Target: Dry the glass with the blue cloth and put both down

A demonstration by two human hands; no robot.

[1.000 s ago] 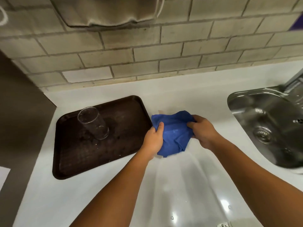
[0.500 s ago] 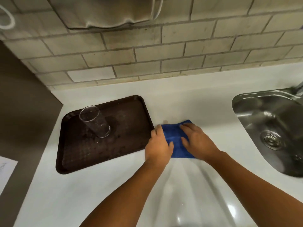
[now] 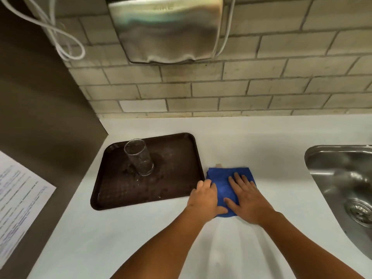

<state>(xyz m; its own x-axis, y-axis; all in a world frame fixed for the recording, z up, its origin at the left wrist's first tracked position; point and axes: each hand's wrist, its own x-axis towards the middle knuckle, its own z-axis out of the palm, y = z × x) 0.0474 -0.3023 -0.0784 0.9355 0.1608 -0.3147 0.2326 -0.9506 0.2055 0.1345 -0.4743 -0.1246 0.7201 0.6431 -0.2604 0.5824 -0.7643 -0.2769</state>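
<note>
A clear glass [image 3: 140,157] stands on the dark brown tray [image 3: 175,190] at the left of the white counter, with water spots around its base. The blue cloth [image 3: 222,182] lies folded flat on the counter just right of the tray. My right hand [image 3: 246,198] lies flat on the cloth with fingers spread. My left hand [image 3: 205,198] rests on the cloth's left edge, fingers loosely curled, beside the tray's right rim. Neither hand touches the glass.
A steel sink [image 3: 342,190] is set into the counter at the right. A metal hand dryer [image 3: 169,29] with white cables hangs on the tiled wall above. A grey panel with a printed sheet [image 3: 18,200] bounds the left side.
The cloth went from being held bunched above the counter to lying flat on it. Both hands moved down onto it and spread out. The view tilted up.
</note>
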